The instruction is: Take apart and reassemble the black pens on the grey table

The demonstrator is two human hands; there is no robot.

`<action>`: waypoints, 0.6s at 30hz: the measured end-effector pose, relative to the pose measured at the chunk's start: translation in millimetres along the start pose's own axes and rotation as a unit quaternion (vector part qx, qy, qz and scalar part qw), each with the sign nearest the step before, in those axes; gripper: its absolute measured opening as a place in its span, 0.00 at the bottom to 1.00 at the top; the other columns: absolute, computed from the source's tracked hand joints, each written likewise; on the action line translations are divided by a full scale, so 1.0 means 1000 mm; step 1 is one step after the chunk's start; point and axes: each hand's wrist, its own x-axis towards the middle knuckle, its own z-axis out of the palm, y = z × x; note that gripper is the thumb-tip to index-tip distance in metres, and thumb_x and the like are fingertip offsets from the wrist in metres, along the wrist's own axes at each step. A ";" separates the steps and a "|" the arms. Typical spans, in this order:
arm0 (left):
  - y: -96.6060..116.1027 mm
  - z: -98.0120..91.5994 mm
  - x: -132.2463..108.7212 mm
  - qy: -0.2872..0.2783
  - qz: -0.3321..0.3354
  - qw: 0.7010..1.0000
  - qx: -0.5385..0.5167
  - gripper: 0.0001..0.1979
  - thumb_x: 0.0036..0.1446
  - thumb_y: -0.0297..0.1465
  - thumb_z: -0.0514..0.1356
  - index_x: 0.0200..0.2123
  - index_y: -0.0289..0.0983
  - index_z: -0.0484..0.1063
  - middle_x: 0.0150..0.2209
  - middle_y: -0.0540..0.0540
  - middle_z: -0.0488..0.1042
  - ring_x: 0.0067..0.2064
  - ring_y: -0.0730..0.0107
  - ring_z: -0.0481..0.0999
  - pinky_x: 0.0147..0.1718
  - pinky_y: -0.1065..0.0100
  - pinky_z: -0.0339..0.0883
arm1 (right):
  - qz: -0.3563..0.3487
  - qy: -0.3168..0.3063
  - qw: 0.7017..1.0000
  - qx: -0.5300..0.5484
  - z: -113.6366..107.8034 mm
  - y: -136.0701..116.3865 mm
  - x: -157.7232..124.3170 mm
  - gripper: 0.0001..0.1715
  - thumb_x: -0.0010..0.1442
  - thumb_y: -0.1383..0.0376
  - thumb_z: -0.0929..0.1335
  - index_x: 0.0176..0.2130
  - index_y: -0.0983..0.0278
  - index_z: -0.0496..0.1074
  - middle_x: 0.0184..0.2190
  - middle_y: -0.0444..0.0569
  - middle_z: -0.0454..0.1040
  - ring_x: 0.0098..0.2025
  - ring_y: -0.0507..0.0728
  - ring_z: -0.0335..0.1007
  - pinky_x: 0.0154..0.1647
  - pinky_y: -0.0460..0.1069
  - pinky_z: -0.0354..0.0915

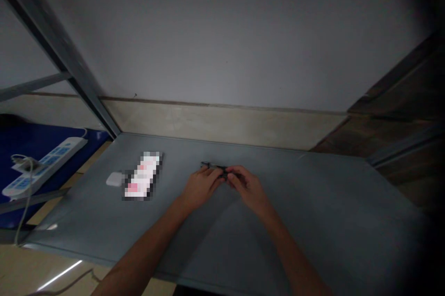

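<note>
L hand (201, 188) & R hand (247, 189) both pinch thin dark rod-like item (210, 164) w/ fingertips, over mid grey tabletop (295, 203); looks light, stiffish, prob. slippery, so best gripped at exposed end, exact kind unclear.

This location is a plain indoor workroom. Identifying features: a grey-topped work table (295, 222) set against a painted wall (222, 31) with beige skirting (222, 124), a metal frame upright (59, 45) at upper left, and a multi-socket power strip (45, 166) at center left.
</note>
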 end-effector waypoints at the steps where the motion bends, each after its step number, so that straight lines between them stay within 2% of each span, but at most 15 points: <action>1: 0.000 0.001 0.000 0.001 0.006 1.000 -0.002 0.16 0.72 0.39 0.48 0.51 0.40 0.71 0.45 0.45 0.79 0.48 0.62 0.76 0.46 0.62 0.71 | 0.005 -0.005 1.000 -0.001 0.001 0.000 0.000 0.16 0.64 0.53 0.68 0.43 0.61 0.76 0.29 0.46 0.79 0.31 0.56 0.76 0.34 0.51 0.73; 3: 0.002 0.003 -0.001 0.000 0.011 1.000 -0.009 0.16 0.71 0.39 0.48 0.51 0.40 0.71 0.46 0.45 0.79 0.48 0.60 0.76 0.45 0.61 0.71 | 0.010 -0.010 1.000 -0.002 0.003 0.000 -0.001 0.16 0.64 0.53 0.67 0.42 0.60 0.76 0.30 0.47 0.79 0.31 0.57 0.77 0.33 0.51 0.73; 7: 0.003 0.005 -0.002 -0.002 0.000 1.000 -0.026 0.17 0.71 0.40 0.49 0.54 0.40 0.68 0.48 0.45 0.79 0.48 0.59 0.77 0.44 0.61 0.72 | 0.000 0.002 1.000 -0.004 0.004 0.002 -0.002 0.15 0.63 0.54 0.69 0.46 0.60 0.76 0.40 0.50 0.81 0.40 0.59 0.79 0.42 0.53 0.75; 11: 0.003 0.008 -0.003 0.008 -0.013 0.998 -0.065 0.16 0.70 0.38 0.51 0.55 0.38 0.67 0.49 0.42 0.78 0.49 0.60 0.76 0.46 0.61 0.73 | 0.001 -0.005 1.000 0.013 0.004 0.004 -0.002 0.15 0.61 0.56 0.71 0.46 0.60 0.76 0.42 0.51 0.81 0.43 0.59 0.79 0.46 0.54 0.75; 18: 0.008 0.016 -0.005 0.032 -0.043 0.993 -0.109 0.13 0.70 0.36 0.52 0.53 0.38 0.67 0.46 0.41 0.76 0.49 0.62 0.76 0.48 0.61 0.72 | 0.005 0.007 0.999 0.042 0.004 0.003 -0.002 0.14 0.61 0.58 0.71 0.46 0.60 0.76 0.42 0.51 0.81 0.42 0.58 0.79 0.45 0.53 0.76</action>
